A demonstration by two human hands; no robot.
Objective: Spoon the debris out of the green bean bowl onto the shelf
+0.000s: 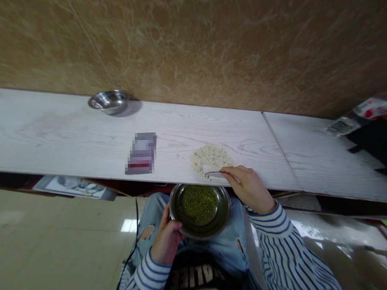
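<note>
My left hand (169,234) grips the rim of a steel bowl (226,211), thumb on the near left edge. Inside lie many small green beans (200,204), which look like mung beans. The bowl is held just below the table's front edge, above my lap. My right hand (248,185) is closed on a thin metal spoon (215,174), whose tip rests at the near side of a pale pile of rice-like grains (211,155). Dark specks are mixed through the pile. A few dark bits lie by the spoon tip at the table edge.
A second steel bowl (109,103) stands by the wall on the white table (176,120). A blurred-out flat packet or phone (142,153) lies left of the pile. At the far right are a black item (376,143) and a clear plastic package (343,125).
</note>
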